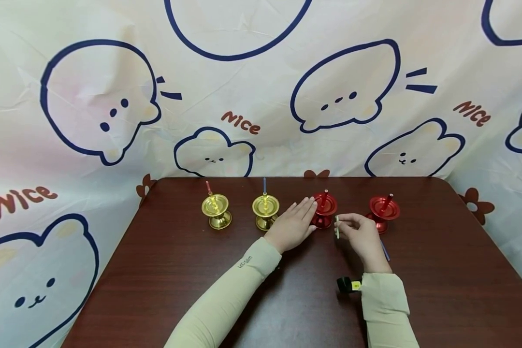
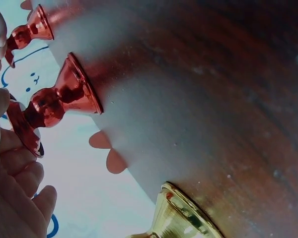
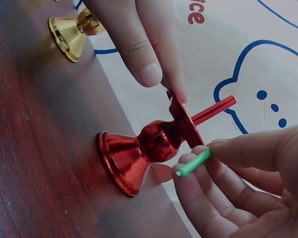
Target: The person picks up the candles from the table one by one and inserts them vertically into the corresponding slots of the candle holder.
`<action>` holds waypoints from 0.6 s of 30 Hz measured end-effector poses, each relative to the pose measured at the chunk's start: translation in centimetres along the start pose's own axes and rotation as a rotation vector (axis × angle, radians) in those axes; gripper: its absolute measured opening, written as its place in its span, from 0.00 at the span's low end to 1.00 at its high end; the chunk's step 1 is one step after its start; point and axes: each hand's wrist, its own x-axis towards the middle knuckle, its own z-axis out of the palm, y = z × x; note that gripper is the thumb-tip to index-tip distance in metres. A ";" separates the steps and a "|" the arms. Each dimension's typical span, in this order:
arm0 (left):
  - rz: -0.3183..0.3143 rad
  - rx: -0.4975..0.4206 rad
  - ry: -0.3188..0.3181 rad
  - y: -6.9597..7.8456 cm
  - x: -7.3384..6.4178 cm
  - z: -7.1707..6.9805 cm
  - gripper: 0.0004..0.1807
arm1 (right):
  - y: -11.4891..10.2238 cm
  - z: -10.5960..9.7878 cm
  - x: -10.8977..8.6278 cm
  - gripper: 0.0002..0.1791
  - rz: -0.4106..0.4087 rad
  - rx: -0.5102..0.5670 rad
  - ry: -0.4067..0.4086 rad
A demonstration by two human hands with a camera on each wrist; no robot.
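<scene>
My left hand (image 1: 290,226) holds the dish rim of a shiny red candle holder (image 3: 161,141), fingers on the upper side and thumb toward the underside. A red tube (image 3: 214,110) rises from its dish. Beside this holder, my right hand (image 1: 362,238) pinches a slim green candle (image 3: 194,162) between thumb and fingers, apart from the tube. A second red candle holder (image 1: 384,208) stands behind the right hand, its stem partly hidden. To the left are two gold candle holders: one bears a red candle (image 1: 208,187), the other a blue candle (image 1: 264,185).
A blue candle (image 1: 385,250) lies on the dark wooden table (image 1: 165,275) near my right wrist. The wrist camera (image 1: 344,285) sticks out beside the right sleeve. Behind the table hangs a cloth (image 1: 269,96) printed with cartoon bears.
</scene>
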 end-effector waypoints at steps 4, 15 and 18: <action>0.004 0.016 0.010 0.0 -0.1 0.1 0.35 | -0.1 0.1 0.0 0.18 -0.003 -0.004 0.021; 0.015 0.044 0.036 0.1 -0.2 0.1 0.35 | -0.2 0.8 -0.2 0.16 -0.101 -0.027 0.157; 0.015 0.049 0.040 0.1 -0.2 0.2 0.35 | -0.2 1.2 -0.2 0.15 -0.156 -0.039 0.218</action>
